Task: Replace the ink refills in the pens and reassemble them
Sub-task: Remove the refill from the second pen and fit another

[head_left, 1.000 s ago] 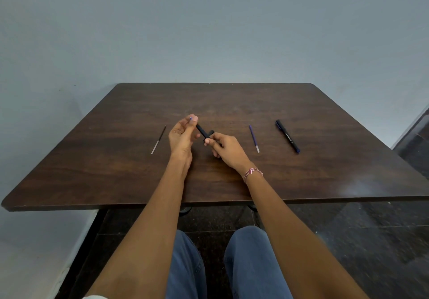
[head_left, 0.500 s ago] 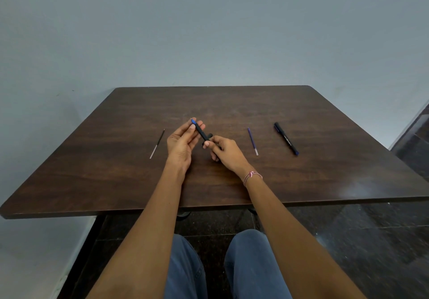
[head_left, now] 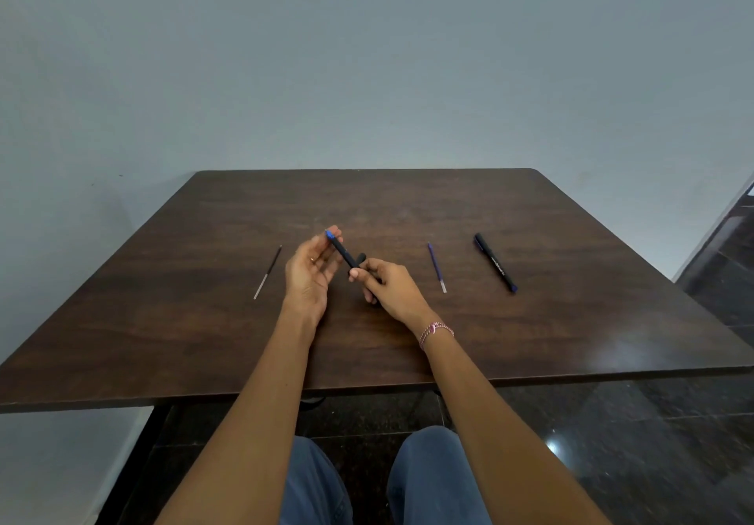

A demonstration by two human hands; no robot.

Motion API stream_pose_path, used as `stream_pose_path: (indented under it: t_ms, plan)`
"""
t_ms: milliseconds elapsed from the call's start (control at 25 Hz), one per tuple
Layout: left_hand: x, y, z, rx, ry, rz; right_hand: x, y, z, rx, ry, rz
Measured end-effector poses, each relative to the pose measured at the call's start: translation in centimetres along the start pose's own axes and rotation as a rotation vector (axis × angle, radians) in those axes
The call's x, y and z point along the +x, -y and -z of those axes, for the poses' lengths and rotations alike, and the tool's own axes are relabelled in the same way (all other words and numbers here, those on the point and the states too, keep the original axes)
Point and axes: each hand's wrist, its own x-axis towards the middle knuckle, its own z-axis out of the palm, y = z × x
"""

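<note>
head view: left hand [head_left: 310, 275] pinches the black pen [head_left: 345, 255] at its blue far end, right hand [head_left: 387, 284] pinches its near end, above the surface [head_left: 551, 341].

Dark wood-grain table [head_left: 530, 320] with a soft sheen; matt black pen [head_left: 495, 262] (white print); glossy dark floor tiles [head_left: 653, 443].

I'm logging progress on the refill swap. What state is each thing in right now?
Black pen with blue end: held slanted above the dark wooden table; inside hidden.
Left hand: pinches its blue end.
Right hand: grips its near end.
Thin dark refill: loose on the table, untouched.
Thin purple refill: loose, untouched.
Second black pen: lying whole, untouched.
</note>
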Motion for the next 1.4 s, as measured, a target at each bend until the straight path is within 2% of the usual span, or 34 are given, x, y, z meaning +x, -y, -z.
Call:
stream_pose_path:
  t_ms: [160,560,720,840,1400]
  plan:
    - [-0.1,-0.2,-0.5,0.013,0.074,-0.015,0.3,0.3,0.3,0.005,-0.003,0.001]
    - [-0.5,-0.3,-0.9,0.011,-0.075,-0.088,-0.2,0.7,0.2,-0.016,0.023,0.005]
    - [-0.5,-0.6,-0.6,-0.031,0.009,0.003,-0.2,0.6,0.3,0.010,0.007,-0.013]
    - [-0.7,-0.9,-0.7,0.010,0.071,0.006,-0.1,0.9,0.4,0.041,0.006,-0.015]
    - [-0.6,-0.4,-0.8,0.017,-0.047,-0.052,-0.5,1.0,0.4,0.099,0.019,-0.026]
